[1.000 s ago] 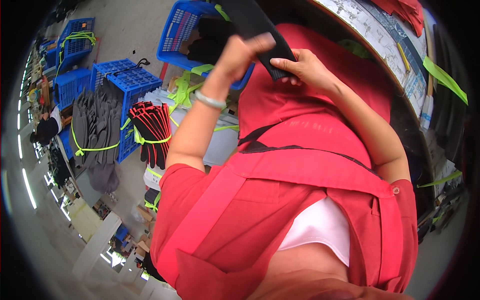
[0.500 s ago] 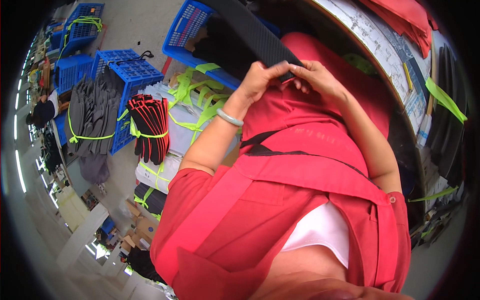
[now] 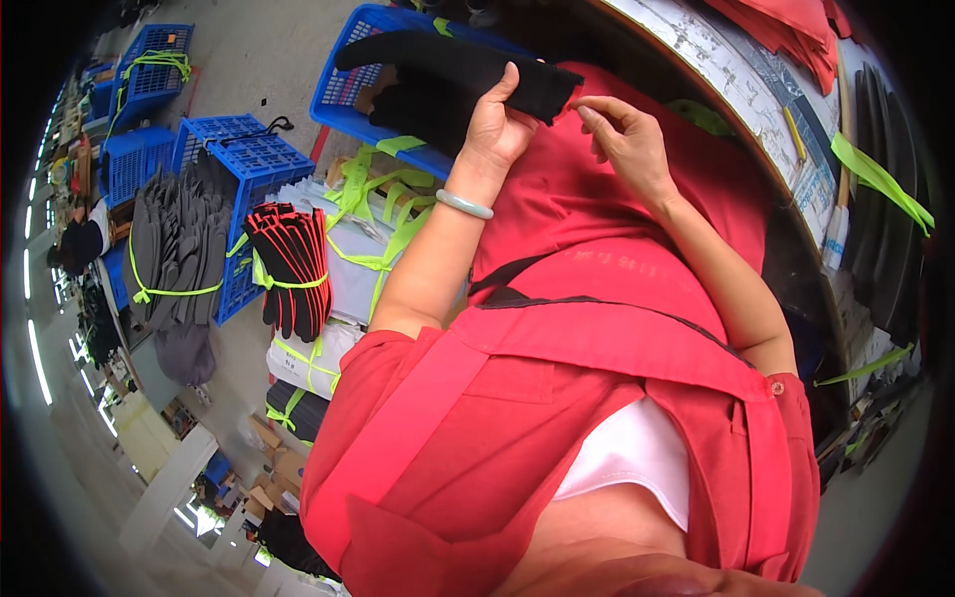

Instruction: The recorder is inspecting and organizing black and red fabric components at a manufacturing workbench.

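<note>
My left hand (image 3: 499,127) grips a long black knitted piece (image 3: 438,62), thumb on top and fingers hidden beneath it. The piece stretches off to the left with a rounded tip; its ribbed end points right, and a bit of red shows at that edge. Close beside this end is my right hand (image 3: 632,144), thumb and forefinger pinched together and the other fingers curled. Whatever the pinch holds is too small to make out. Beneath the black piece, a blue plastic crate (image 3: 333,104) contains more black knitted material (image 3: 423,114).
To the left are a bundle of black gloves with red edging (image 3: 288,269), a grey bundle (image 3: 179,244) and a blue crate (image 3: 244,149). A worn worktable edge (image 3: 716,75) curves along the right, with red cloth (image 3: 786,35) on it. Green strips (image 3: 358,189) lie over pale packages.
The black piece has swung lower and to the left, now lying over the crate. My hands, together before, have drawn apart; the right one is off the piece, near its ribbed end.
</note>
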`<state>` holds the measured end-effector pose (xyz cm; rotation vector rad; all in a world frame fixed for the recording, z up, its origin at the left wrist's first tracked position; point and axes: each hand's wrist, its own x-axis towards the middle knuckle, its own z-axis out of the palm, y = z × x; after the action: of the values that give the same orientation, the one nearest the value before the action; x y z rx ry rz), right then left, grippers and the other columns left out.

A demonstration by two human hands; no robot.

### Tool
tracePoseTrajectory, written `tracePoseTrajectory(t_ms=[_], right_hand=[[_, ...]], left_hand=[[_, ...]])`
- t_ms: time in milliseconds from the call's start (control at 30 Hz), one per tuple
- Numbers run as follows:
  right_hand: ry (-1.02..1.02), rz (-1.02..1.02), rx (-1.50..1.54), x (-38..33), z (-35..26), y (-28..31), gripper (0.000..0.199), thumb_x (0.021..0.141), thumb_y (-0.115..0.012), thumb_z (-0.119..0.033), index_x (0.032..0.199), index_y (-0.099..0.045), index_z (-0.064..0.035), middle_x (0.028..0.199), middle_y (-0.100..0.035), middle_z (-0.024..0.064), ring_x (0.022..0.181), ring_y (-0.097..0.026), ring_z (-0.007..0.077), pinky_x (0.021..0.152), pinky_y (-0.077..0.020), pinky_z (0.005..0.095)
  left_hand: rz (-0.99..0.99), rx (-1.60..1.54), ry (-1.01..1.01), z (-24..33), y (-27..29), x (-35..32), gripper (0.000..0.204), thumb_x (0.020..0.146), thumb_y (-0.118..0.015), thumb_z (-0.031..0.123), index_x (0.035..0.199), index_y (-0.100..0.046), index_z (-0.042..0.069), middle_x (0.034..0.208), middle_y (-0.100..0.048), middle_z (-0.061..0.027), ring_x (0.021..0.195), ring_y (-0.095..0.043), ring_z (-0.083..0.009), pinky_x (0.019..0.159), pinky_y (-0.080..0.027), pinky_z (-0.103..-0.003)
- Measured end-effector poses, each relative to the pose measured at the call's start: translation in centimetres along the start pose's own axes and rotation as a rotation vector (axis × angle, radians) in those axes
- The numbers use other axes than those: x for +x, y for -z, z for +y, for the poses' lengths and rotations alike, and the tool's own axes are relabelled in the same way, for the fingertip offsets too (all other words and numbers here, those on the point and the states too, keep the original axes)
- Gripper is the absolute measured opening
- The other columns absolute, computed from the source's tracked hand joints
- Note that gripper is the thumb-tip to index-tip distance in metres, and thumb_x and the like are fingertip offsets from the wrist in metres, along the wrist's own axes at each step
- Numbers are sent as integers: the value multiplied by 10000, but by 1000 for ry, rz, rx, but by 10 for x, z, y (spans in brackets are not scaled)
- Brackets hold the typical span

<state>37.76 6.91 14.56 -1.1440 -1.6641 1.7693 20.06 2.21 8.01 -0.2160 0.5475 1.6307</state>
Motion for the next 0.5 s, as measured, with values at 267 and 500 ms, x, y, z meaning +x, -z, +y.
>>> tracePoseTrajectory(t_ms=[267,500], right_hand=[[-41,27,-112,7,7,-3,208,941,-527,-98,1069,-662,-6,845,-684,57,646,-622,117,588,-513,243],[-357,52,289,20,17,-2,252,873,-555,-96,1073,-624,42,955,-684,95,799,-663,163,680,-535,263]], left_hand=[[-104,94,-36,-18,-12,-5,358,907,-632,279,1121,-584,-3,1100,-641,-116,1063,-593,-252,1003,-436,-401],[-125,112,38,-38,-5,1,304,923,-609,306,1086,-603,49,1083,-645,-80,1054,-586,-232,951,-456,-401]])
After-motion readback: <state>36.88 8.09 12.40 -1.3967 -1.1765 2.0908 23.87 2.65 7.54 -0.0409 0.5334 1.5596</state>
